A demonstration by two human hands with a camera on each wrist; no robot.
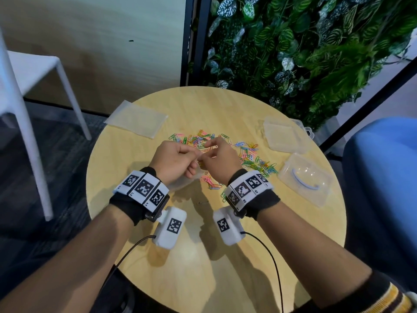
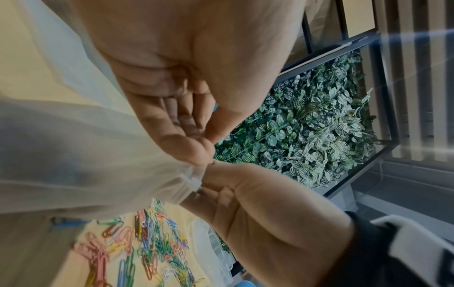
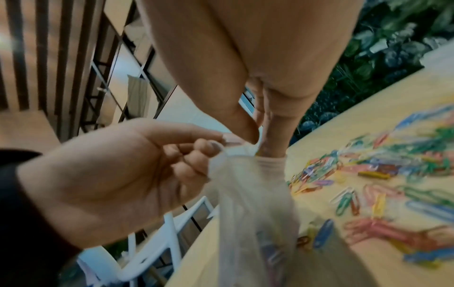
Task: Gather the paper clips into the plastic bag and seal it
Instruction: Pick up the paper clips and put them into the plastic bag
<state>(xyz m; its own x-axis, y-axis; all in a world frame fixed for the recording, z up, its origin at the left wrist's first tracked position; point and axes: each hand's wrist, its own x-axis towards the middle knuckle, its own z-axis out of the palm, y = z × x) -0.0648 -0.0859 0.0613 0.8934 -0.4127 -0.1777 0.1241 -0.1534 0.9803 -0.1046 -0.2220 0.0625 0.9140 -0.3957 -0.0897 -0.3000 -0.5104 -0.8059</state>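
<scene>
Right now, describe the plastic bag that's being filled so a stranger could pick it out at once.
Start at the round wooden table and find the two hands meeting above the coloured paper clips. The plastic bag hangs between them, its mouth pinched by both. The other bags lie flat and untouched at the far left edge.

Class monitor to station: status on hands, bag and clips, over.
Left hand and right hand both pinch the plastic bag mouth. Most paper clips on table. Nothing blocking.
</scene>
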